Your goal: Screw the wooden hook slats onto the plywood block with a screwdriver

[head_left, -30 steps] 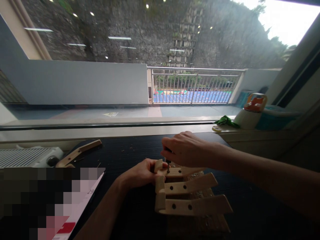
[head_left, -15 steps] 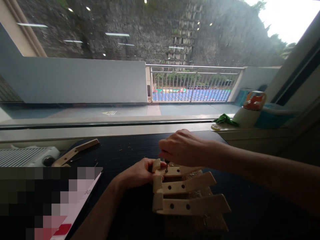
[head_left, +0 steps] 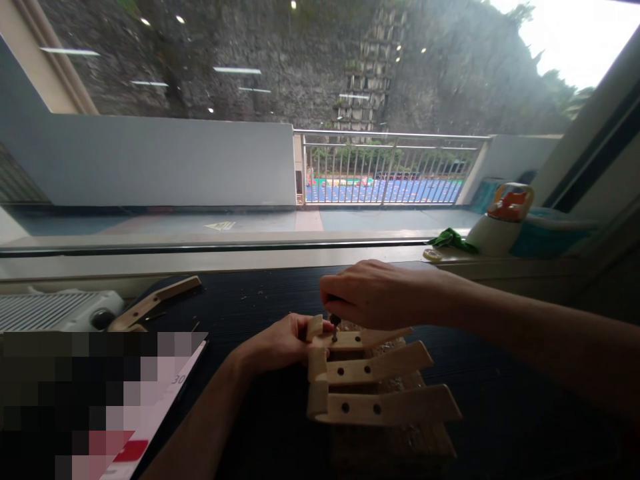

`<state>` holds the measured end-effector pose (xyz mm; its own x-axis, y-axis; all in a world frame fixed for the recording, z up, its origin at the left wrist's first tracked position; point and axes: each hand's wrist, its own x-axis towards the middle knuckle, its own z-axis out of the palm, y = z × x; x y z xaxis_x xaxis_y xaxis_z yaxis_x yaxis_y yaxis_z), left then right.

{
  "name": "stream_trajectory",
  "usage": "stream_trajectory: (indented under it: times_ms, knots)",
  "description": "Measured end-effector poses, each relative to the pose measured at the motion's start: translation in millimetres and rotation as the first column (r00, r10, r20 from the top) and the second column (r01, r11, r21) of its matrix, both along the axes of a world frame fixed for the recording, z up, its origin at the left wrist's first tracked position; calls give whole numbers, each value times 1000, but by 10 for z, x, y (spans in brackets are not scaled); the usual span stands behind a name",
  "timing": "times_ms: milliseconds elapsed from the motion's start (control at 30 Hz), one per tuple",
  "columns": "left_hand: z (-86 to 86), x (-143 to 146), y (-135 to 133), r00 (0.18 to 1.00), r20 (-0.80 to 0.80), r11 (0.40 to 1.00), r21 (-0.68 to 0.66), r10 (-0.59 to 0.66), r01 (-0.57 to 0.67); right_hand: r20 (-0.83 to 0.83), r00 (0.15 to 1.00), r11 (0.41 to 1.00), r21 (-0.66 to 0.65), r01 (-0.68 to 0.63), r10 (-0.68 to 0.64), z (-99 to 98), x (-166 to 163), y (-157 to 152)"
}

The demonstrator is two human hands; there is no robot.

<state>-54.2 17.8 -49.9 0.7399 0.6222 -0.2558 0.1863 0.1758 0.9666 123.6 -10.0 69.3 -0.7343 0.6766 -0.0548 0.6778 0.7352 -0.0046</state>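
Note:
Three pale wooden hooks (head_left: pixel 390 407), each with two dark holes, lie side by side across a rough wooden block (head_left: pixel 400 443). My left hand (head_left: pixel 285 343) is closed around the curled end of the farthest wooden hook (head_left: pixel 345 341). Above that hook, my right hand (head_left: pixel 367 293) is wrapped round the dark handle of a screwdriver (head_left: pixel 335 327). Its metal shaft points down into the hole nearer my left hand. Most of the handle is hidden by my fingers.
Another holed wooden piece (head_left: pixel 165 293) lies at the table's left, beside a white ridged appliance (head_left: pixel 60 310). A sheet with red print (head_left: pixel 150 413) is at lower left. On the windowsill stand a white and orange bottle (head_left: pixel 500 220) and a green cloth (head_left: pixel 450 240).
My right hand has turned and lifted slightly at the screwdriver, so more of the shaft shows. My left hand keeps its hold on the far hook. The view has shifted slightly.

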Motion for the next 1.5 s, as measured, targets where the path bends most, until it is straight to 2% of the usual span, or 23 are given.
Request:
stream_trajectory:
  times_ms: [133,400,500,600,667,767,867,1100,1300,1500]
  knots:
    - [3,-3,-3,1000,-4,1000,-2,0,0,-20,1000,998,69,8,-6,-85,-15,36]
    - [-1,13,5,1000,16,1000,10,-14,14,5,987,973,170,156,-160,-116,-99,17]
    - [-9,14,5,1000,21,1000,1,-2,2,57,987,979,142,143,-152,-33,-95,-14]
    - [-34,3,11,1000,29,1000,-13,10,-9,61,996,997,54,63,-66,45,-70,-35]
    - [-47,-5,18,999,45,1000,-21,2,-2,26,1000,1000,13,4,-5,56,-51,-27]
    - [-49,-6,26,998,59,1000,-19,-13,14,-13,999,999,22,-29,30,7,-34,8]
    - [-39,1,28,999,46,1000,-15,-8,9,-33,999,999,47,-3,5,-66,-39,38]
    - [-1,8,5,1000,7,1000,-12,14,-14,-59,982,977,110,182,-177,-131,-58,45]
    - [-2,9,2,1000,15,1000,-4,16,-16,42,989,987,85,139,-143,-20,-29,-18]
    - [-2,5,-2,1000,9,1000,11,12,-12,12,999,1000,-1,30,-30,-10,2,14]
